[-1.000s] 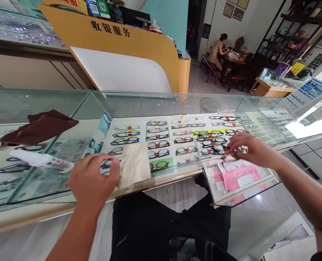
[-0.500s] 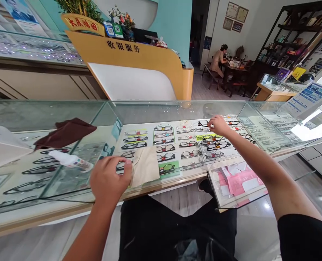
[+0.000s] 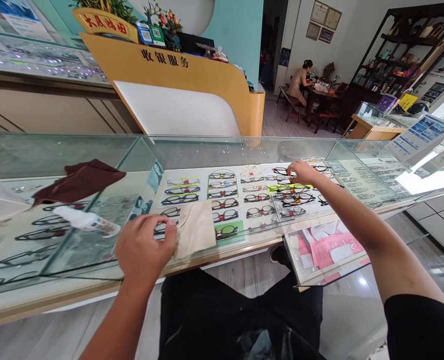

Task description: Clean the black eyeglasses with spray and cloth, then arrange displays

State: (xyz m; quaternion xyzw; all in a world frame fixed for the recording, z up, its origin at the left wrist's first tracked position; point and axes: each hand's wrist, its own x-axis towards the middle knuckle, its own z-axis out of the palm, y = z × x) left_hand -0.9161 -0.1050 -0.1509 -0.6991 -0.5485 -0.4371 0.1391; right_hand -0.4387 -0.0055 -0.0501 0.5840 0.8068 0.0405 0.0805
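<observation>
My left hand (image 3: 144, 247) rests at the counter's near edge, its fingers curved and its thumb apart from them. Its thumb is beside a beige cleaning cloth (image 3: 196, 229) with a zigzag edge. Further right, my right hand (image 3: 303, 173) reaches over the glass display case (image 3: 244, 147), fingers bent down and close together. Dark-framed eyeglasses (image 3: 281, 171) lie right at its fingertips; whatever the fingers pinch is hidden. Several rows of eyeglasses (image 3: 258, 197) with small coloured tags lie below. Nearer me is a black pair (image 3: 296, 200).
To the left are a white spray bottle (image 3: 86, 221), a maroon cloth (image 3: 81, 182) and a white box (image 3: 0, 202). A pulled-out drawer (image 3: 295, 255) holds pink packets. Beyond the case stands an orange cash desk (image 3: 206, 75). A person (image 3: 300, 82) sits at a far table.
The view has shifted slightly, so the counter things sit a little further left. Both hands keep nearly the same pose and place on the case.
</observation>
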